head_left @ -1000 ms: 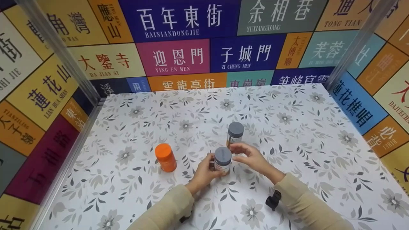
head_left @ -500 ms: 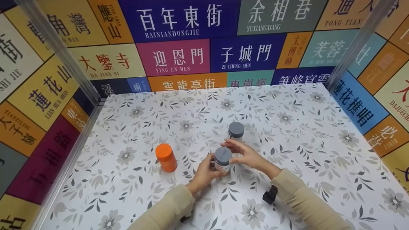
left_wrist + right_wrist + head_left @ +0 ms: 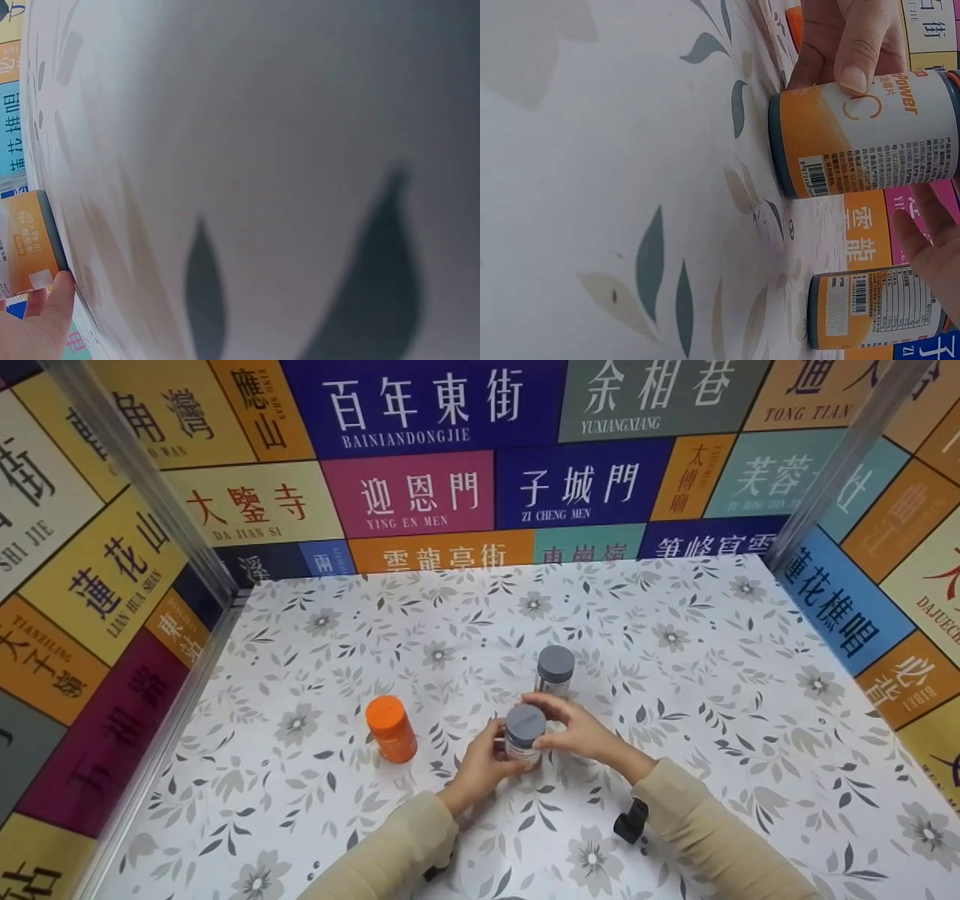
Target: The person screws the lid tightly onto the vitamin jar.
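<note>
In the head view my left hand (image 3: 480, 769) grips a supplement bottle (image 3: 520, 754) with a grey cap (image 3: 526, 724), upright at the table's middle. Its thumb lies across the white and orange label (image 3: 877, 142) in the right wrist view. My right hand (image 3: 585, 731) has thumb and fingers curled round the cap from the right. The left wrist view catches only part of the bottle (image 3: 28, 244) and some fingers (image 3: 58, 300). Just behind stands a second grey-capped bottle (image 3: 555, 667), apart from the held one; its orange label (image 3: 874, 307) shows from the right wrist.
An orange bottle (image 3: 391, 733) stands upright to the left of my hands. The table (image 3: 675, 697) has a white floral cover. Walls with coloured street-name panels (image 3: 420, 495) enclose its back and both sides.
My right hand has come left from beside the bottle, and its thumb and fingers have closed round the cap. The left hand and the bottles stay in place.
</note>
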### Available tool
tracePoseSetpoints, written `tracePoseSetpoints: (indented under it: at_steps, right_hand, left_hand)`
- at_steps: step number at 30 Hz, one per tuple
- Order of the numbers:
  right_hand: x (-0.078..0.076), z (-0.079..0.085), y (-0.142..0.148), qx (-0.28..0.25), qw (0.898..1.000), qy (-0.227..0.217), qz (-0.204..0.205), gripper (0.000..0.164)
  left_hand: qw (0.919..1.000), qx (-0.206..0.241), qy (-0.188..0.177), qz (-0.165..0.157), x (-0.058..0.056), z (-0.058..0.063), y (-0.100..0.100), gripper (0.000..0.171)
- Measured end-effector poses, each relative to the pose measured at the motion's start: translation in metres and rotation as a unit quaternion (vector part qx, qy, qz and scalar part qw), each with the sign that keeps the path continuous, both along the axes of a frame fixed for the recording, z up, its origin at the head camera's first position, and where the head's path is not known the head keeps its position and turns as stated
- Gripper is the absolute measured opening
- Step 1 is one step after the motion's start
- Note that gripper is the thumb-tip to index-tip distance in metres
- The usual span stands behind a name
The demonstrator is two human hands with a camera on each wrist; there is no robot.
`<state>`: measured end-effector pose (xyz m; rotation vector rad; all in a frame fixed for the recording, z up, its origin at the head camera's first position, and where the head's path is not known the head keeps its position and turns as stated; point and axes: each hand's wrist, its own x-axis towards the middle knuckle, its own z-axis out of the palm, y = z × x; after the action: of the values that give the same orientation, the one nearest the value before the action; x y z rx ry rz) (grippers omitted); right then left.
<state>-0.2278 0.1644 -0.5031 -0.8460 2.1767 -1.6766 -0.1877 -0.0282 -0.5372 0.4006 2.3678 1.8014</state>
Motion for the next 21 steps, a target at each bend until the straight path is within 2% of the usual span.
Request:
tracePoseSetpoints:
  at_steps: [3, 5, 10, 11, 14, 21]
  right_hand:
    - [0.001, -0.001, 0.001, -0.002, 1.000, 0.002, -0.013, 0.065]
    - [0.003, -0.002, 0.002, -0.006, 1.000, 0.001, -0.021, 0.064]
    - [0.006, -0.003, 0.008, -0.008, 0.999, 0.022, -0.044, 0.058]
    - [0.006, -0.003, 0.009, -0.008, 0.998, 0.029, -0.047, 0.056]
    - [0.007, -0.004, 0.010, -0.013, 0.997, 0.045, -0.054, 0.050]
    - [0.002, -0.003, 0.009, 0.001, 0.996, 0.087, -0.029, 0.048]
  left_hand:
    - [1.0000, 0.000, -0.002, 0.002, 0.000, 0.000, 0.000, 0.057]
    - [1.0000, 0.003, -0.007, 0.003, 0.002, 0.006, -0.001, 0.057]
    - [0.9998, 0.012, -0.010, 0.008, 0.002, 0.005, -0.001, 0.057]
    - [0.9999, 0.012, -0.007, 0.009, 0.000, 0.000, -0.001, 0.058]
    - [0.9998, 0.009, -0.011, 0.011, 0.000, 0.000, 0.000, 0.058]
    - [0.9998, 0.004, -0.015, 0.010, 0.000, 0.001, 0.000, 0.059]
